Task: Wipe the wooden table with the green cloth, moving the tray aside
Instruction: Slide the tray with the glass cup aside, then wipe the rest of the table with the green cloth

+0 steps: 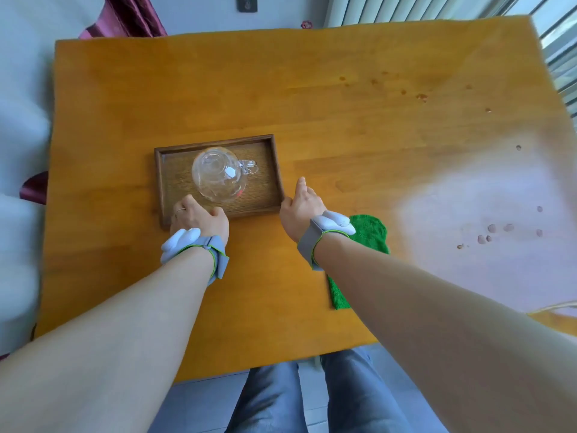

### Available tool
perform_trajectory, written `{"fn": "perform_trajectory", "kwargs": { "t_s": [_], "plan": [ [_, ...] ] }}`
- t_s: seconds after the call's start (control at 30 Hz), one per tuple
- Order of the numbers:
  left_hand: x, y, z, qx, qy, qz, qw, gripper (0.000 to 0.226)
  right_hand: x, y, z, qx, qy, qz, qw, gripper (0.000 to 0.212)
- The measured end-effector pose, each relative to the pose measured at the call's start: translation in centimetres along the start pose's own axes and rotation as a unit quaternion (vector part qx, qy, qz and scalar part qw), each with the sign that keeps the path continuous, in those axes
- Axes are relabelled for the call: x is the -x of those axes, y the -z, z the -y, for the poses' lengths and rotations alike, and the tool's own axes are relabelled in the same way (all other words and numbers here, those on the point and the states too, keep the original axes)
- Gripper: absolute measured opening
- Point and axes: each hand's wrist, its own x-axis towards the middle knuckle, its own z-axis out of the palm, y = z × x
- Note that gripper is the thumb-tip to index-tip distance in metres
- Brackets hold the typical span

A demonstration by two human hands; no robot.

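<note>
A dark wooden tray [268,170] lies near the middle of the orange wooden table [281,89], with a clear glass teapot [218,175] on it. My left hand [198,215] grips the tray's near left edge, fingers curled over the rim. My right hand [301,204] rests against the tray's near right corner, thumb at the rim and fingers stretched along the side. The green cloth [371,232] lies on the table just right of my right wrist, partly hidden under my forearm.
Small brown spots and crumbs [421,96] dot the table's far right, and more specks [496,232] lie in a bright glare patch at the right. A wall socket [247,3] and maroon fabric [131,17] sit behind the table.
</note>
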Motion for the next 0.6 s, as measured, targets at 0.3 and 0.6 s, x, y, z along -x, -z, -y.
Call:
{"fn": "perform_trajectory", "kwargs": {
  "t_s": [0.3,0.6],
  "plan": [
    [7.2,-5.0,-0.9,-0.047,-0.133,-0.027,0.99,0.048,1.1,-1.3,-7.8,-0.015,0.006,0.004,1.0,0.065],
    [12.0,-11.6,-3.1,-0.069,-0.227,0.006,0.971,0.049,3.0,-1.9,-14.3,0.033,0.103,-0.026,0.994,0.067]
  ]
}}
